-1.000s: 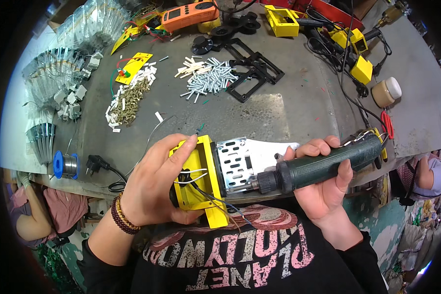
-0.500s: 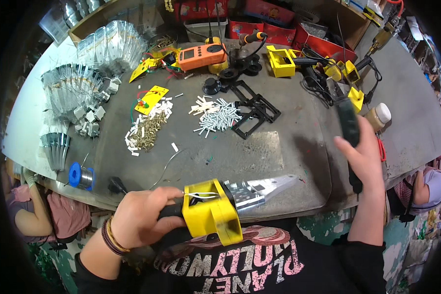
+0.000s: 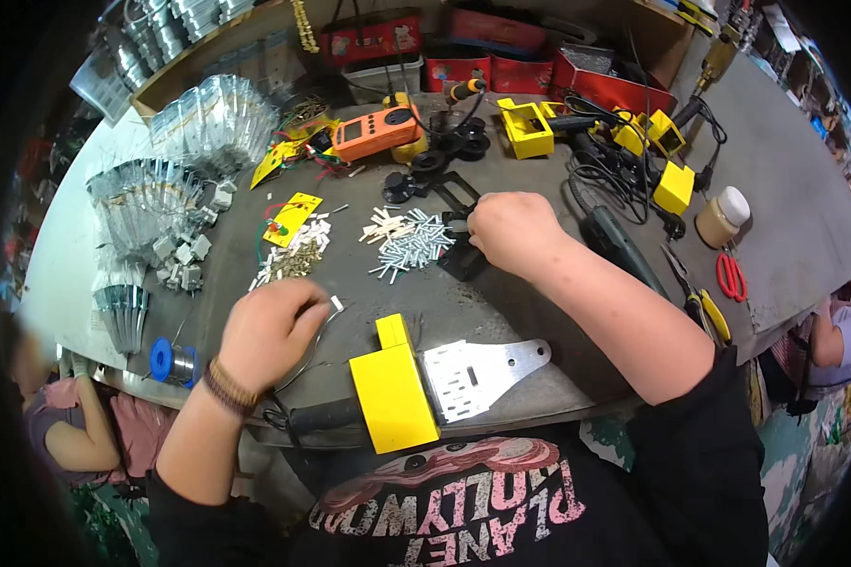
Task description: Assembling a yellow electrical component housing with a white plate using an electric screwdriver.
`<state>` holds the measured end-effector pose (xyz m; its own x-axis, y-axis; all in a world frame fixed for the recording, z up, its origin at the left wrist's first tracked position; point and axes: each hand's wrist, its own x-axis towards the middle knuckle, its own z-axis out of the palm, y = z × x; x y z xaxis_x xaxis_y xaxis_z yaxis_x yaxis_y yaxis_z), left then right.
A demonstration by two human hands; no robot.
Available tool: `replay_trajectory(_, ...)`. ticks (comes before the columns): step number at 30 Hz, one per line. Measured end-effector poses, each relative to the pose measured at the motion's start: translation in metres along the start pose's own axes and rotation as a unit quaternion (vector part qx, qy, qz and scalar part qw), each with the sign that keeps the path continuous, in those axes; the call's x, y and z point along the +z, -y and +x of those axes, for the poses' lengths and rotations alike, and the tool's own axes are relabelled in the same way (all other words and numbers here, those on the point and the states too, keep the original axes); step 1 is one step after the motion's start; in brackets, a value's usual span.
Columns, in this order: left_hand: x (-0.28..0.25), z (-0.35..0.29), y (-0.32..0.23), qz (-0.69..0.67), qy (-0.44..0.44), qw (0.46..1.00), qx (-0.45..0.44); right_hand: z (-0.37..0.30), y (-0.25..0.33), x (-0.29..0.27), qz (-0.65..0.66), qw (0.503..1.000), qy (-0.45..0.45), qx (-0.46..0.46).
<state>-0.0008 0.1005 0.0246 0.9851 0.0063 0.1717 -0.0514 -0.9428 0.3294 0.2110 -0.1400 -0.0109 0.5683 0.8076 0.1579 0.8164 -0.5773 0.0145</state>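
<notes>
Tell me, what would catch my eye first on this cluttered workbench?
Probably the bright yellow box with a perforated metal plate lying at the bench's near edge, right in front of the person. Just beyond it, the right hand reaches into a heap of small silver screws mid-table, while the left hand rests on the bench near thin wires. Farther back, an orange meter stands out among the yellow parts.

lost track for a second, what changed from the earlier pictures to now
Both hands let go: the yellow box with metal plate now lies on the bench, the green power tool set down. Right hand reaches the screw pile; left hand rests by small parts. Bench clutter unchanged.
</notes>
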Motion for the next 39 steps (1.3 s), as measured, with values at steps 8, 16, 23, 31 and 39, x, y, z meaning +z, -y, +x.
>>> replay_trajectory(8, 0.052, 0.070, 0.017, -0.016, 0.072, 0.996, -0.040, 0.018, 0.004, -0.003, -0.023, 0.998, 0.063, 0.013)
replay_trajectory(16, 0.050, 0.066, 0.023, 0.043, 0.094, 0.993, -0.051, 0.020, 0.016, -0.011, -0.072, 0.992, 0.102, -0.020)
replay_trajectory(23, 0.004, 0.006, -0.031, -0.123, -0.024, 0.992, 0.009, 0.021, 0.018, -0.018, -0.094, 0.985, 0.147, -0.012)
replay_trajectory(31, 0.042, -0.042, -0.080, -0.140, -0.092, 0.982, 0.085, -0.031, 0.028, -0.042, -0.011, 0.999, -0.012, -0.034)
replay_trajectory(39, 0.070, -0.040, -0.074, -0.199, -0.136, 0.969, 0.062, -0.100, 0.073, -0.007, 0.279, 0.952, -0.064, -0.108)
